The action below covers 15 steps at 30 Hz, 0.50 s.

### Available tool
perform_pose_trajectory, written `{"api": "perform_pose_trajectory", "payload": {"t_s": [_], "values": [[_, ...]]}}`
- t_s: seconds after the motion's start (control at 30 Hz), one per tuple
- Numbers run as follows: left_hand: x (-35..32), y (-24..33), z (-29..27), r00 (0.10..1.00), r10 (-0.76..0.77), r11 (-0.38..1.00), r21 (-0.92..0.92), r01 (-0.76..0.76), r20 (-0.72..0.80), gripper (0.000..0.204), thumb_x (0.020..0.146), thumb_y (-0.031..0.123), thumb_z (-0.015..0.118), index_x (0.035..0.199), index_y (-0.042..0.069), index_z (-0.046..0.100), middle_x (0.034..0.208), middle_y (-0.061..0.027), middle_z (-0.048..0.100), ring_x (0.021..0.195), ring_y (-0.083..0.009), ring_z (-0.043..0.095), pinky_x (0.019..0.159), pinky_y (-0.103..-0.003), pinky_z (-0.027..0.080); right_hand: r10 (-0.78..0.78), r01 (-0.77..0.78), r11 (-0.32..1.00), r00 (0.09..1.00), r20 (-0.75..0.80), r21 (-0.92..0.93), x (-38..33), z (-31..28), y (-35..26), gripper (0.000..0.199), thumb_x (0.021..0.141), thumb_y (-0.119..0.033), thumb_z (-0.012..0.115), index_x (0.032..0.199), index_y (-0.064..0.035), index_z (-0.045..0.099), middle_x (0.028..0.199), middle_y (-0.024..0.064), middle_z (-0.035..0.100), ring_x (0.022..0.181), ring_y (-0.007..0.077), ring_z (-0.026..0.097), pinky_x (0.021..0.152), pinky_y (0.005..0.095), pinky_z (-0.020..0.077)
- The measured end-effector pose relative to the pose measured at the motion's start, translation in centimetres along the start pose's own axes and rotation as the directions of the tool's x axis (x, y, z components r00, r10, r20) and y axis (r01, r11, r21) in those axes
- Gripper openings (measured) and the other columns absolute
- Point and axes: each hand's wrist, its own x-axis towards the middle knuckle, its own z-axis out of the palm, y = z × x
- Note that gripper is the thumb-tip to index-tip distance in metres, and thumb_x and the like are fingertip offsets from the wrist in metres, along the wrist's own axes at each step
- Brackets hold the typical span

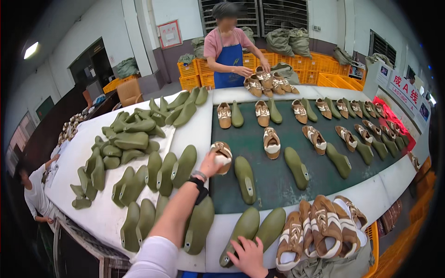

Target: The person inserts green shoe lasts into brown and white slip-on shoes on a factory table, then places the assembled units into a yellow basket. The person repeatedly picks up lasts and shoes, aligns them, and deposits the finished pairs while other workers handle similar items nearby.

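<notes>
My left hand (210, 166) is closed on a brown-and-white lace-up shoe (222, 152) at the left edge of the dark green conveyor belt (232, 194). Down at the near edge, my right hand (249, 257) has its fingers spread over the lower part of a green shoe last (245, 224). A second last (271, 226) lies beside that one. On the belt, a single last (244, 180) sits just right of the shoe in my left hand. Further along, shoes such as this one (271, 142) stand in rows with lasts.
Many green lasts (131, 141) cover the white table at left. A cluster of brown shoes (324, 222) stands at near right, beside a yellow crate (372, 245). Across the belt, a person in a blue apron (229, 65) handles shoes (265, 81). Another person (37, 194) is at far left.
</notes>
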Motion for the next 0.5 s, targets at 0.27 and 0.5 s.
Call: {"api": "perform_pose_trajectory", "payload": {"t_s": [0.27, 0.5], "values": [[0.6, -0.1, 3.8, 0.929, -0.193, 0.931, 0.357, 0.072, 0.315, 0.069, 0.079, 0.024, 0.066, 0.141, 0.012, 0.038, 0.141, -0.0251, 0.036, 0.120, -0.0406, 0.048, 0.100, -0.044, 0.043, 0.010, -0.010, 1.000, 0.999, 0.031, 0.020, 0.7, -0.8, -0.1, 0.043, 0.078, -0.030, 0.069, 0.115, -0.0096, 0.060, 0.118, 0.0135, 0.055, 0.101, 0.0298, 0.054, 0.100, 0.0532, 0.0342], [-8.3, 1.0, -11.6, 0.926, 0.027, 0.946, 0.291, -0.146, 0.376, 0.055, 0.083, 0.026, 0.064, 0.130, 0.003, 0.050, 0.119, -0.0194, 0.059, 0.113, -0.0347, 0.054, 0.098, -0.041, 0.044, -0.020, 0.021, 0.999, 0.999, 0.026, -0.030, 0.9, 0.0, 0.0, 0.044, 0.071, -0.035, 0.073, 0.107, -0.0123, 0.064, 0.112, 0.0090, 0.058, 0.095, 0.0263, 0.056, 0.100, 0.0528, 0.0302]]}}
